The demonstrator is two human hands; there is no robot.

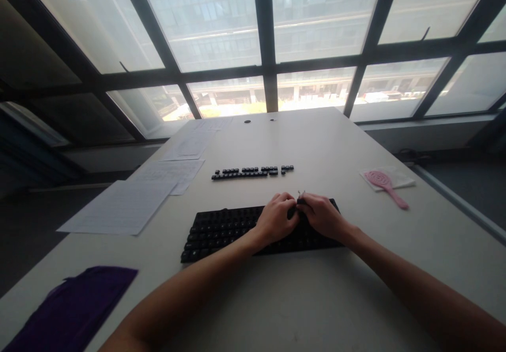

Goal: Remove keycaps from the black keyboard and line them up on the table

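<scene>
A black keyboard (225, 231) lies on the white table, partly covered by my hands and forearms. Over its right part my left hand (277, 216) is closed, its fingertips meeting those of the other hand at a small black piece (301, 201). My right hand (322, 216) is closed too, gripping what looks like a keycap puller (301, 193) with thin wire prongs pointing up. Fingers hide most of it, and whether the black piece is a keycap I cannot tell. Beyond the keyboard, loose black keycaps (245, 173) stand in two rows.
Paper sheets (118, 207) lie along the table's left side, with a purple cloth (79, 310) at the near left. On the right, a pink hairbrush (383, 182) rests partly on a clear plastic bag (401, 177). Large framed windows (221, 20) rise behind the table (316, 136).
</scene>
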